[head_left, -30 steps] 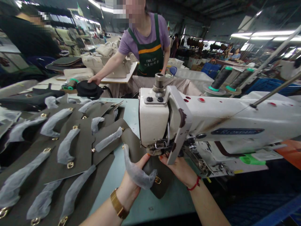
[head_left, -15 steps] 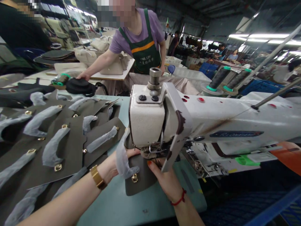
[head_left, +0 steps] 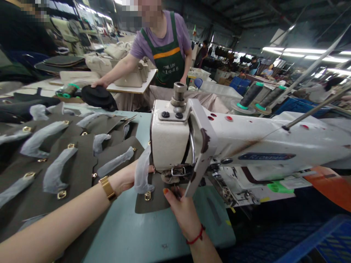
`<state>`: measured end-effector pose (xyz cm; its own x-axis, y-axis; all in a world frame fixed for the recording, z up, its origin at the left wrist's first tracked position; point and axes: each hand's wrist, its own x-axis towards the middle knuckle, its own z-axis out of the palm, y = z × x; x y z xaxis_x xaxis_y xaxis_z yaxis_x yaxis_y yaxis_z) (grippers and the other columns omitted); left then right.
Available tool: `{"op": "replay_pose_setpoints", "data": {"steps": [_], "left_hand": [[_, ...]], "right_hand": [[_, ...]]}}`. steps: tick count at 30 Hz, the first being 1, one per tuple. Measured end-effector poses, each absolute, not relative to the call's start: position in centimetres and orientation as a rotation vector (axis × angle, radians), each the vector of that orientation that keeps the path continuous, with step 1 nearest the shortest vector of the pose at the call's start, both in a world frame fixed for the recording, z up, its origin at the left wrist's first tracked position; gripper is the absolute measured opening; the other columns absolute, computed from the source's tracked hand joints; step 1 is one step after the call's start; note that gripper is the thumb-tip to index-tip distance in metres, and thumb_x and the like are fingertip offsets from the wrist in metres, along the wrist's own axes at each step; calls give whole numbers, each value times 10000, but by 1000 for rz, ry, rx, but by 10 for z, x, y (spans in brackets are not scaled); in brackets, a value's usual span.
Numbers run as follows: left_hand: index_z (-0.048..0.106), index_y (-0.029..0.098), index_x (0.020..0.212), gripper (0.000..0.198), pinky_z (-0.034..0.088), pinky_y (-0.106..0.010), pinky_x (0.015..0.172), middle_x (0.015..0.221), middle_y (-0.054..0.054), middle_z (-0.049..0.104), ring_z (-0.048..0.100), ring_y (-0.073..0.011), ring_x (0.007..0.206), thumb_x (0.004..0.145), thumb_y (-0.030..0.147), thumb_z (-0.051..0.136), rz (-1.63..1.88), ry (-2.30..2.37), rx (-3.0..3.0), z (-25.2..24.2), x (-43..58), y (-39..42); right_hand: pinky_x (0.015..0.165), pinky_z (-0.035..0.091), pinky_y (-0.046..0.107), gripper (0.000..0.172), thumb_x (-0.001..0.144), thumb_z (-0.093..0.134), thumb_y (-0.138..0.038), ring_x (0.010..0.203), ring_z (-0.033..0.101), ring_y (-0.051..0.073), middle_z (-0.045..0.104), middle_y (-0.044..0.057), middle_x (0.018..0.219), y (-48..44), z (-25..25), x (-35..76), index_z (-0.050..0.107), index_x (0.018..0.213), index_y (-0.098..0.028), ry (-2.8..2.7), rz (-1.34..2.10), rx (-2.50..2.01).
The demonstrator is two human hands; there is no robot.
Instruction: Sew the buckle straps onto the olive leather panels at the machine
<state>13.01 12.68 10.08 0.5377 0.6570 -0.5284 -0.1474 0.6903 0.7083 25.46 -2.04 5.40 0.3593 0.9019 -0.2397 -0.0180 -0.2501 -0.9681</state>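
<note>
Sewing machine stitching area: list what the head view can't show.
Needle tip: hidden by the metal presser foot and white guard plate.
Left hand's fingertips: hidden behind the tissue-wrapped strap.
Far end of the olive panel: hidden under the machine head.
Blue badge lettering: too blurred.

The near olive leather panel looks matt and smooth, its buckle glossy gold metal. The sewing machine at right is chipped, stained white-painted metal
</note>
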Motion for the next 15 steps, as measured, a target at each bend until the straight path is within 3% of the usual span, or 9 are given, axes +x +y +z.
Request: {"op": "replay_pose_setpoints", "data": {"steps": [3, 5, 7, 11, 15], "left_hand": [[707, 148, 978, 324, 561, -300, 641, 921, -96, 750, 699, -251, 793, 661, 186, 766, 561, 831, 743, 86, 110, 105], [670, 195, 1064, 353, 567, -329, 700, 979, -70, 738, 691, -239, 820, 730, 294, 725, 677, 818, 676, 73, 98, 77], [672, 241, 1047, 313, 556, -303, 754, 973, -30, 736, 680, -213, 854, 751, 336, 706, 762, 809, 532, 59, 92, 44], [722, 186, 927, 267, 455, -352, 975, 989, -69, 729, 619, -256, 1016, 781, 399, 656, 787, 718, 523, 44, 105, 0], [732, 182, 918, 316, 403, -343, 1012, 948, -58, 733, 584, -252, 1076, 775, 451, 650, 750, 835, 530, 49, 124, -5]], "right_hand": [[512, 248, 208, 424, 810, 597, -486, 525, 353, 61, 352, -54, 543, -28, 56, 251, 412, 604, -165, -809, 1170, -1513], [476, 215, 210, 434, 820, 579, -511, 477, 369, 65, 326, -65, 481, -33, 55, 248, 397, 612, -177, -767, 1260, -1452], [464, 217, 207, 424, 826, 571, -520, 479, 403, 75, 393, -52, 455, -37, 54, 246, 431, 625, -175, -744, 1287, -1427], [475, 262, 202, 420, 842, 560, -505, 462, 345, 65, 531, -18, 497, -42, 56, 244, 518, 615, -155, -769, 1273, -1407], [482, 273, 208, 457, 866, 529, -496, 418, 257, 52, 530, -17, 474, -42, 61, 244, 571, 579, -143, -792, 1290, -1398]]}}
